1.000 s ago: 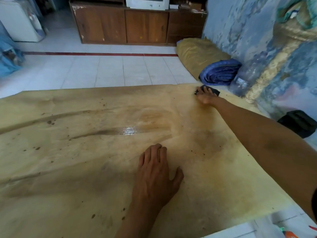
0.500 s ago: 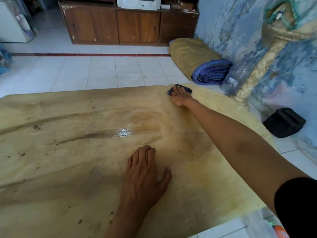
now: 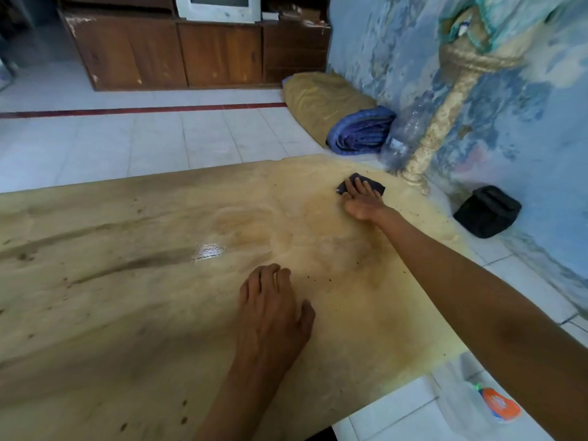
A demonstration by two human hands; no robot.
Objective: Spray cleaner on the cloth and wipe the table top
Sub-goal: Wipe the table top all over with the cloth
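- At the far right corner of the stained, yellowish wooden bench [image 3: 133, 307], the right hand [image 3: 362, 202] lies palm down on a small dark blue cloth [image 3: 366, 183], the arm stretched out long across the top.
- The fingers [image 3: 358, 187] of that hand are spread flat and pressing the cloth to the wood rather than curled around it (the cloth shows past the fingertips and at both sides).
- Nearer the body, the left hand [image 3: 273, 313] rests flat on the bare bench, fingers loose and slightly bent, grasping nothing.
- A wet, shiny patch [image 3: 208, 250] glints on the wood to the left of the left hand, and small dark specks are scattered around the cloth and between the hands.
- On the white tiled floor [image 3: 127, 144] at the lower right, just beside the near corner of the bench, stands a clear spray bottle with an orange label [image 3: 498, 405] (blurred; its nozzle cannot be made out).
- Beyond the bench against the blue peeling wall [image 3: 525, 128] lie a tan cushion [image 3: 321, 100], a rolled blue blanket [image 3: 362, 132], a clear plastic bottle [image 3: 405, 132] and a black bag [image 3: 486, 211].
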